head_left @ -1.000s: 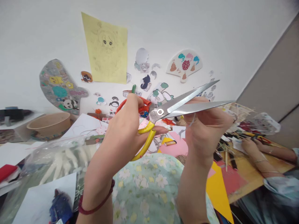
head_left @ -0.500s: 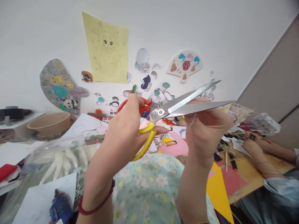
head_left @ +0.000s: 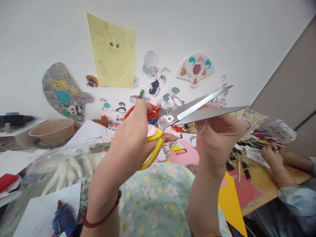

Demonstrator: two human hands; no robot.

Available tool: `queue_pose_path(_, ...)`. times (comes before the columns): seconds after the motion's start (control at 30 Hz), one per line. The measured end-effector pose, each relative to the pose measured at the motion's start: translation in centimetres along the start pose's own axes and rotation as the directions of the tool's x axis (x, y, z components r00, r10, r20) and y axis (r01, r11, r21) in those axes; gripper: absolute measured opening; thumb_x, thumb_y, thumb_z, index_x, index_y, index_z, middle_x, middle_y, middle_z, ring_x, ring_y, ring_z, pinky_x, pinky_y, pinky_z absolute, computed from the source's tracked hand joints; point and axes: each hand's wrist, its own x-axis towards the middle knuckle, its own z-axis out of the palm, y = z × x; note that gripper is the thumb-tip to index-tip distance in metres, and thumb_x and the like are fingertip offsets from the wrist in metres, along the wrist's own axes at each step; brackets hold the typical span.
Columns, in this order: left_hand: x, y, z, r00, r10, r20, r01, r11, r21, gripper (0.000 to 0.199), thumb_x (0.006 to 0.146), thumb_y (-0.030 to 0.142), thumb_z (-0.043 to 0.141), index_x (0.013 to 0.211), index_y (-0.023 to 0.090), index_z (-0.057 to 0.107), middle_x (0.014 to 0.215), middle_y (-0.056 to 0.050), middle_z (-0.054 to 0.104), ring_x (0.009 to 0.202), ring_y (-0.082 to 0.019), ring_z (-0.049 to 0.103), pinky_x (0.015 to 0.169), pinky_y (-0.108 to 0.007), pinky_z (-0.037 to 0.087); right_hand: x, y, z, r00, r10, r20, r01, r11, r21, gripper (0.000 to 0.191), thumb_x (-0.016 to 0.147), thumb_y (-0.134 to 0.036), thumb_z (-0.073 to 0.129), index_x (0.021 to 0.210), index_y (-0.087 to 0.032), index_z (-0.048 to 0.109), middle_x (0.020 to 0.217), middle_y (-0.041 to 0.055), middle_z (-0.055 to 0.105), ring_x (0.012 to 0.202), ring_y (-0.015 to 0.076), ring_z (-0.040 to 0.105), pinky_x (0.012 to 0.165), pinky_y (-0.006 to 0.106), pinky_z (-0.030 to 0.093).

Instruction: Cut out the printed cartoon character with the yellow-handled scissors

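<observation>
My left hand [head_left: 130, 135] is closed on a pair of scissors [head_left: 170, 119] with one red and one yellow handle. The steel blades stand apart and point to the right. A small green tip [head_left: 141, 94] sticks up beside my left thumb; what it belongs to is hidden. My right hand [head_left: 217, 138] is raised behind the blades, its fingers curled and partly covered by them. From its closed fingers hangs a thin pale strand [head_left: 202, 128], just under the lower blade.
Coloured paper [head_left: 230, 204], a glue-stick-like tube [head_left: 180, 151] and craft scraps crowd the table. At left lie a plastic bag [head_left: 71, 168] with white hand shapes and a tan bowl [head_left: 53, 130]. Another person's hands [head_left: 273, 154] work at far right. Drawings [head_left: 112, 56] hang on the wall.
My hands and the scissors stay almost still, blades apart as before. The other person's hands at the far right have shifted a little to the right.
</observation>
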Motion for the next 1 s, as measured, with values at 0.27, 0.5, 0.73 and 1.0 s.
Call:
queue_pose_path(0.27,-0.1,-0.7,0.2,1.000,-0.006,-0.018,0.004,0.997,-0.079,0.055,0.076,0.051,0.080,0.107,0.027,0.041,0.115,-0.007,0.056,0.105,-0.031,0.061,0.093,-0.052,0.049,-0.1,0.2,0.0,0.999,0.026,-0.034,-0.027,0.999,-0.035,0.018,0.083,-0.015,0.075,0.088,-0.031,0.081,0.080,-0.0030,0.074,0.073,0.0135,0.067,0.065,0.030,0.056)
queue_pose_path(0.5,0.8,-0.5,0.5,0.956,-0.055,-0.290,-0.037,0.951,-0.305,0.050,0.078,0.051,0.078,0.098,0.025,0.040,0.107,-0.003,0.058,0.075,-0.012,0.052,0.065,-0.030,0.045,-0.2,-0.4,-0.3,0.988,0.145,-0.048,-0.148,0.988,-0.052,0.018,0.082,-0.014,0.076,0.088,-0.031,0.081,0.071,-0.0041,0.072,0.064,0.0107,0.062,0.057,0.027,0.052)
queue_pose_path(0.73,0.8,-0.5,0.6,0.987,-0.122,-0.107,0.032,0.792,-0.609,0.042,0.080,0.031,0.080,0.105,0.025,0.048,0.089,0.001,0.062,0.071,-0.011,0.061,0.059,-0.026,0.050,-0.2,-0.9,0.1,0.968,0.249,-0.027,-0.250,0.966,-0.068,0.014,0.079,-0.014,0.077,0.085,-0.027,0.081,0.075,-0.0032,0.076,0.066,0.0109,0.067,0.058,0.025,0.056)
queue_pose_path(1.0,1.4,0.7,1.5,0.961,-0.164,-0.225,-0.020,0.766,-0.643,0.040,0.074,0.023,0.082,0.093,0.023,0.047,0.085,0.002,0.060,0.071,-0.009,0.059,0.059,-0.025,0.047,0.0,-0.8,0.2,0.912,0.409,0.012,-0.409,0.912,-0.001,0.018,0.078,-0.021,0.080,0.095,-0.028,0.080,0.091,-0.0024,0.079,0.078,0.0123,0.071,0.073,0.027,0.061)
